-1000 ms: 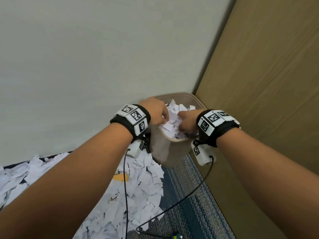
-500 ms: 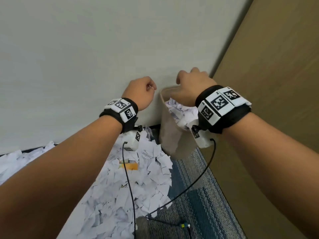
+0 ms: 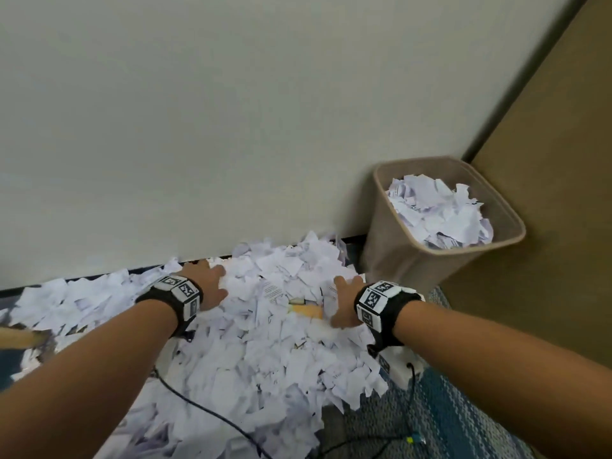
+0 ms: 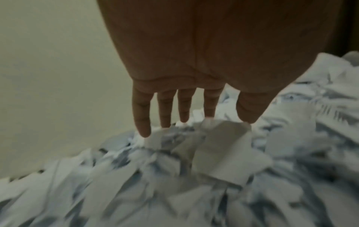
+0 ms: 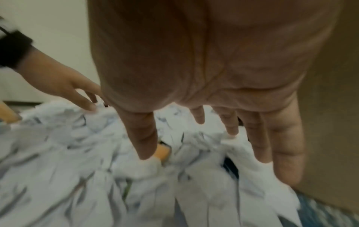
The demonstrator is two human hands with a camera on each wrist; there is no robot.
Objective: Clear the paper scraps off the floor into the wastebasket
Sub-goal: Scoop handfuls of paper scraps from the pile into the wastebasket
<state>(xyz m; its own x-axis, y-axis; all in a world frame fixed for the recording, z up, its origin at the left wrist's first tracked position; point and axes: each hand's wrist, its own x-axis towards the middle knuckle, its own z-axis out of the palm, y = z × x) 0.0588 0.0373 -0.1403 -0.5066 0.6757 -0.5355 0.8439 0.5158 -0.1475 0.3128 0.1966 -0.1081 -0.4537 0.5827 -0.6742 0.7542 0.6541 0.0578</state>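
Observation:
A big heap of white paper scraps (image 3: 265, 346) covers the floor along the wall. The tan wastebasket (image 3: 390, 256) stands in the corner at the right, filled near its rim with scraps (image 3: 440, 213). My left hand (image 3: 208, 283) reaches down onto the far left of the heap, its straight, spread fingers (image 4: 142, 122) touching the scraps (image 4: 194, 153). My right hand (image 3: 344, 303) comes down on the heap's right side, just left of the basket, its fingers (image 5: 144, 138) spread with the tips on paper (image 5: 194, 176). Neither hand holds anything.
A pale wall (image 3: 231, 127) runs behind the heap, and a brown panel (image 3: 546, 226) stands to the right of the basket. Blue-grey carpet (image 3: 447, 425) shows at the lower right, crossed by black cables (image 3: 205, 409). An orange scrap (image 3: 306, 309) lies between the hands.
Both hands have left the wastebasket, dropped to the floor heap and opened flat. The head view has tilted down, so the basket now sits at the right.

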